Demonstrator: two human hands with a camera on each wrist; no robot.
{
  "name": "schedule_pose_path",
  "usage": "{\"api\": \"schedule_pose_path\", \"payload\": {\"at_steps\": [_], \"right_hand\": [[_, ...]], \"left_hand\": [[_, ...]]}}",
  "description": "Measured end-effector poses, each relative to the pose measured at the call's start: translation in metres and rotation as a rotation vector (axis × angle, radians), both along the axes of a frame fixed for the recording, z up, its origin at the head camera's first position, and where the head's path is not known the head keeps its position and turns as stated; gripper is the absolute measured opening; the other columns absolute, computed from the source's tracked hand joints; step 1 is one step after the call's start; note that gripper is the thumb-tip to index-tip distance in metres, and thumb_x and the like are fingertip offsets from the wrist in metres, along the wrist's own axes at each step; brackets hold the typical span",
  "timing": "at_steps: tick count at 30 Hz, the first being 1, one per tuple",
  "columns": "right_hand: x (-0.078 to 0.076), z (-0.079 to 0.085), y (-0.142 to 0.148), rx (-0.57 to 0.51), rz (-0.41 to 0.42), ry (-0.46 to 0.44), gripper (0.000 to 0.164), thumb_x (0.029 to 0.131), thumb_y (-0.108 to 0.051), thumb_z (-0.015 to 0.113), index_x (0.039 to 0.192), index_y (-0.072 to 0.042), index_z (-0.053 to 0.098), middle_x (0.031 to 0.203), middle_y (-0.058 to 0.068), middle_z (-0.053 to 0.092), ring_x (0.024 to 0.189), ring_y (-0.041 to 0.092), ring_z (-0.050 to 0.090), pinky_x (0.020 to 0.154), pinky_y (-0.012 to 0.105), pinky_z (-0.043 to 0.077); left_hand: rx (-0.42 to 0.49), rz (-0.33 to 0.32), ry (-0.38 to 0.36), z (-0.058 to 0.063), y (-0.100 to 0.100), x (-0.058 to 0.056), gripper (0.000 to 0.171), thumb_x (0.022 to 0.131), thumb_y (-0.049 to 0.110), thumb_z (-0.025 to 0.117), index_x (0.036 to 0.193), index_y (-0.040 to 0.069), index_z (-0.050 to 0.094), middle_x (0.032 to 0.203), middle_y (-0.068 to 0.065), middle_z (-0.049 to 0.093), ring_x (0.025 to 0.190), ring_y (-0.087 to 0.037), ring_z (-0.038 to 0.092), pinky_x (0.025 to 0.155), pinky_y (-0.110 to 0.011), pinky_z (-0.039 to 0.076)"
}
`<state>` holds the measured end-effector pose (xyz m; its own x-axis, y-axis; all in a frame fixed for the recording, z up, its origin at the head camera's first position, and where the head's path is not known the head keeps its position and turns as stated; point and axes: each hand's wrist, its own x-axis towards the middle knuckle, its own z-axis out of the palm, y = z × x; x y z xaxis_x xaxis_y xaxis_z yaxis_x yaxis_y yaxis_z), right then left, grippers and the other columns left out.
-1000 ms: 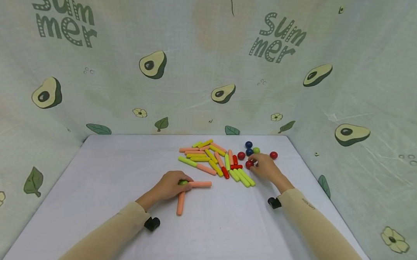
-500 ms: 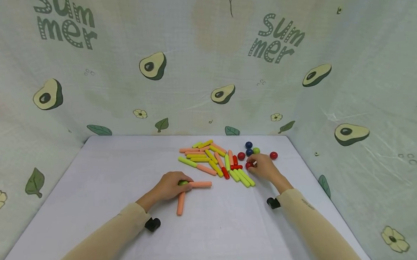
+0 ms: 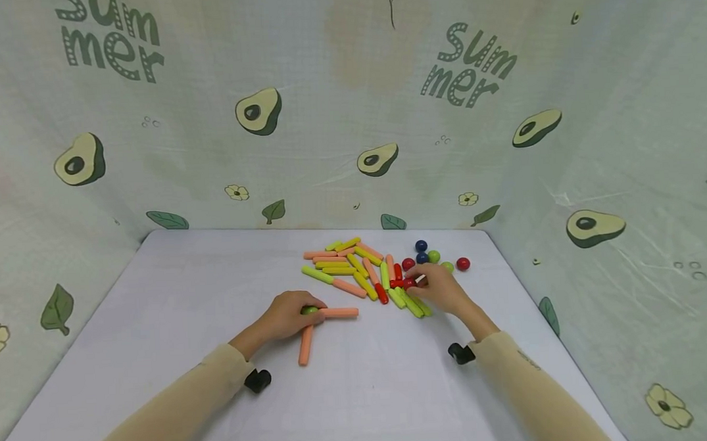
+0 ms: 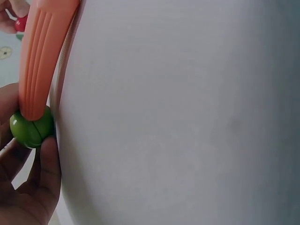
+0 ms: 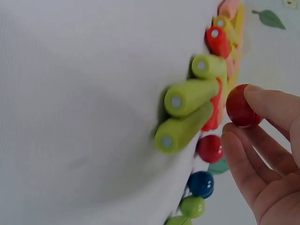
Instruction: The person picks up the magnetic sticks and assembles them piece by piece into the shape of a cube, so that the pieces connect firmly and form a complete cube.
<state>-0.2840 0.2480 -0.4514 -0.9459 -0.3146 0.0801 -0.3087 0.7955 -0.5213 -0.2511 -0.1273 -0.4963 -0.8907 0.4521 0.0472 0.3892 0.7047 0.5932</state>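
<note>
In the head view my left hand [image 3: 288,313] holds a green ball [image 4: 29,131] low over the white table. A salmon-coloured grooved rod [image 4: 42,61] meets this ball at one end and points right. Another salmon rod [image 3: 306,346] slants toward the front, its far end hidden by the hand. My right hand [image 3: 442,289] pinches a glossy red ball [image 5: 240,105] between thumb and fingers. In the right wrist view that ball hangs clear of the lime rods [image 5: 187,98], whose ends show pale metal discs.
Behind the hands lies a loose pile of yellow rods [image 3: 336,271], with salmon, lime and red ones among them. Right of it sit dark blue balls [image 3: 421,246], green balls [image 3: 434,256] and other red balls [image 3: 463,264]. A printed cloth [image 3: 316,182] walls the table's back and sides.
My right hand has lifted the red ball and moved left with it, over the lime rods. A green ball behind the hand has come into sight. The left hand has stayed put.
</note>
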Motion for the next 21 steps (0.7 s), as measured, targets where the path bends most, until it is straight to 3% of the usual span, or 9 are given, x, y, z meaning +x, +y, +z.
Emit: {"api": "schedule_pose_path", "payload": {"at_steps": [8, 21], "right_hand": [[0.029, -0.003, -0.046, -0.093, 0.156, -0.054, 0.031, 0.093, -0.012, 0.083, 0.123, -0.008, 0.076, 0.111, 0.001, 0.074, 0.095, 0.018, 0.068, 0.086, 0.031, 0.061], [0.037, -0.014, -0.078, -0.121, 0.24, -0.091, 0.029, 0.094, -0.01, 0.082, 0.123, -0.006, 0.076, 0.111, 0.001, 0.074, 0.093, 0.016, 0.07, 0.082, 0.025, 0.06]], "left_hand": [[0.019, -0.005, 0.0, 0.001, -0.001, 0.002, 0.023, 0.1, 0.032, 0.076, 0.121, 0.023, 0.081, 0.114, 0.007, 0.075, 0.105, -0.014, 0.065, 0.095, -0.044, 0.052], [0.031, 0.017, -0.022, -0.001, 0.0, 0.001, 0.023, 0.099, 0.031, 0.078, 0.12, 0.023, 0.081, 0.114, 0.009, 0.076, 0.107, -0.014, 0.067, 0.099, -0.047, 0.053]]}}
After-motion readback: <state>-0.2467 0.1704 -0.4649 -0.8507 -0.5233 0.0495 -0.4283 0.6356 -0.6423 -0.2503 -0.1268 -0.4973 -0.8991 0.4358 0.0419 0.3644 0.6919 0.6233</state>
